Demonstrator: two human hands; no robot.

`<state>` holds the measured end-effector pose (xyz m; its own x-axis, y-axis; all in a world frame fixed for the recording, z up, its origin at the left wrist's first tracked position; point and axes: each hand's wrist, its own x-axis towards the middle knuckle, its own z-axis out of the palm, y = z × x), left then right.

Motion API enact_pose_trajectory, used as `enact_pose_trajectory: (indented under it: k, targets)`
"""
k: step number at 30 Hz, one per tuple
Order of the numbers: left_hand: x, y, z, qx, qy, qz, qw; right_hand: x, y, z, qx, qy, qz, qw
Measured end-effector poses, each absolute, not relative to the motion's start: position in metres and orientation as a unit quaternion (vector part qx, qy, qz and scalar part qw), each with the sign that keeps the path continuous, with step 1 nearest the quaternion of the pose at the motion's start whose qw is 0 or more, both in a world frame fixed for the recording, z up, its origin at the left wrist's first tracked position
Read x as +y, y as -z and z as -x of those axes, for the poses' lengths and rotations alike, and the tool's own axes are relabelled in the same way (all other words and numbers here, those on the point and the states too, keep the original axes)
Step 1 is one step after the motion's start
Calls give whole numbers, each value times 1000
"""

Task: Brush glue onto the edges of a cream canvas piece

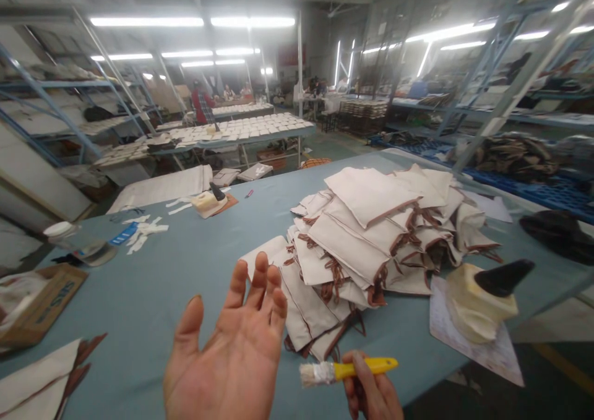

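Observation:
My left hand [229, 361] is raised over the table with its palm turned toward me, fingers apart and nothing in it. My right hand [374, 392] grips a paintbrush [343, 370] by its yellow handle; its pale, stained bristles point left. Just beyond both hands lies a loose heap of off-white fabric pieces [348, 240] with brown edging and brown strands hanging out. My left fingertips overlap the near side of the heap in view; whether they touch it I cannot tell.
On the blue-green table [185, 271] stand a cream container with a black spout [482, 302], a similar one [208, 202] farther back, a clear jar [81, 244] and a cardboard box [51, 302]. White strips [146, 231] lie at left. Behind, pieces cover another table [260, 126]; people are farther off.

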<state>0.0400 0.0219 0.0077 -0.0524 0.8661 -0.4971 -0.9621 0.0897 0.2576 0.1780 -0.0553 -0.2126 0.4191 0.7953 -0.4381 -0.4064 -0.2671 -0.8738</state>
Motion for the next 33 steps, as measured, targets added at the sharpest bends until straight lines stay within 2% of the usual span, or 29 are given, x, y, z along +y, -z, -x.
enact_pose_trajectory:
  k: [10, 19, 26, 29, 33]
  targets:
    - [22, -7, -49, 234, -625, 141, 731, -52, 190, -194, -230, -390, 619, 642]
    - [16, 3, -46, 222, -661, 54, 715, -49, 179, -217, -471, -204, 534, 672]
    - [6, 16, -44, 230, -655, -17, 720, -35, 132, -214, -511, -86, 530, 671]
    - [2, 16, -56, 238, -641, -2, 730, -21, 100, -201, -503, -32, 502, 702]
    - [-4, 14, -78, 252, -604, 50, 755, -4, 67, -183, -527, -64, 427, 732]
